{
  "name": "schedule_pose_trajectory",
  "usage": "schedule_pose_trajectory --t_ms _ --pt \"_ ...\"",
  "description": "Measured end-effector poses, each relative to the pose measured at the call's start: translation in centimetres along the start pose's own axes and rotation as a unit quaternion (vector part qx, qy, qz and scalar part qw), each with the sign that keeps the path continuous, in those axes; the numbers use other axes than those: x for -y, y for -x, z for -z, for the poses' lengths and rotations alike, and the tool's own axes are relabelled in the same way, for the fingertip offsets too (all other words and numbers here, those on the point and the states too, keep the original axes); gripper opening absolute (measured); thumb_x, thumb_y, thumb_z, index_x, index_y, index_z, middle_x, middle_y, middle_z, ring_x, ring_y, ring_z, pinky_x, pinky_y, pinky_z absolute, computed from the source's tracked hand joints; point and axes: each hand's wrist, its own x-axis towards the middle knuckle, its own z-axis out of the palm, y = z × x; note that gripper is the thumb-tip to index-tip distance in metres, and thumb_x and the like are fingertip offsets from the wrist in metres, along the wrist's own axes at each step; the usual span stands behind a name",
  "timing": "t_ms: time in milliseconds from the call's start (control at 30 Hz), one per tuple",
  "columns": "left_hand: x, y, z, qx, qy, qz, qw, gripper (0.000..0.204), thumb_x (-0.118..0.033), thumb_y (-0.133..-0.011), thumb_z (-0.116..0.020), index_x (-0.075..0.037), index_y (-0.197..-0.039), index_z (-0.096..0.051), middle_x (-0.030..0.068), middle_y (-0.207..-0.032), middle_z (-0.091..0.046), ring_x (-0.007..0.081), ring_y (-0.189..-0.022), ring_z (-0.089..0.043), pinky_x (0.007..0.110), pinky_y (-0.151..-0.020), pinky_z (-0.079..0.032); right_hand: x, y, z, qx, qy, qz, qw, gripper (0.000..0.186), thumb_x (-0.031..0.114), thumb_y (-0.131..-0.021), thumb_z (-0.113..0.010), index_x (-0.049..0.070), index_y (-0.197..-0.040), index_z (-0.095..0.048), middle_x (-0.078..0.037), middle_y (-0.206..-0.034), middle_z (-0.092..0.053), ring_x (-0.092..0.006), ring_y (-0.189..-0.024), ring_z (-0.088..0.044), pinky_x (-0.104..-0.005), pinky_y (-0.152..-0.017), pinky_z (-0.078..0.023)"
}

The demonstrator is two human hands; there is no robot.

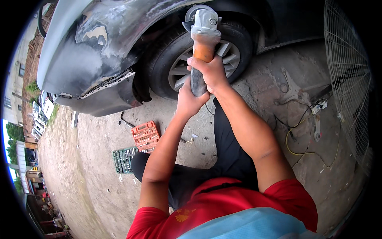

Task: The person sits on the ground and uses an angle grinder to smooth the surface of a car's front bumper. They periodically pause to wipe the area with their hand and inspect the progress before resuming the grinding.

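Both my hands grip an angle grinder point(203, 51) with an orange and dark body and a grey metal head. My left hand point(190, 100) wraps round the rear end of its handle. Farther forward, my right hand point(213, 71) closes round the body, its thumb across the top. The grinder's disc and guard point(195, 15) reach the edge of the car's wheel arch, above the tyre point(167, 59); whether the disc touches metal I cannot tell. To the left, the fender point(115, 36) is sanded in patches, with a pale bare spot.
A loosened bumper point(107, 95) hangs left of the wheel. Two socket sets, one in an orange case point(145, 133) and one in a green case point(124, 159), lie beside my left knee. At right stand a wire fan guard point(346, 75), a yellow cable point(302, 153) and metal car parts point(292, 89).
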Motion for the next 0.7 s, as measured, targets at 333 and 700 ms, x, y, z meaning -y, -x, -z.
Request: schedule_pose_trajectory --t_ms 333,700 --pt "-1.1 -0.1 0.4 0.049 0.003 0.016 0.999 0.061 -0.028 -0.082 -0.089 0.003 -0.129 -0.066 0.0116 -0.109 -0.078 0.017 -0.097 -0.072 0.037 -0.091 -0.06 -0.1 0.6 1.4 -0.022 -0.059 -0.027 0.998 0.031 0.016 -0.09 -0.088 0.002 -0.113 -0.071 -0.008 -0.098 -0.076 -0.0194 -0.089 -0.076 -0.0369 -0.084 -0.062" --pt "0.6 2.9 1.9 -0.009 -0.032 -0.024 0.999 0.052 -0.024 -0.083 -0.088 0.001 -0.123 -0.067 0.0213 -0.101 -0.08 0.0314 -0.096 -0.082 0.042 -0.09 -0.061 -0.2 3.7 -0.8 0.026 -0.11 -0.028 0.993 0.032 0.011 -0.09 -0.087 0.005 -0.115 -0.067 -0.007 -0.102 -0.074 -0.0193 -0.093 -0.076 -0.036 -0.089 -0.061"
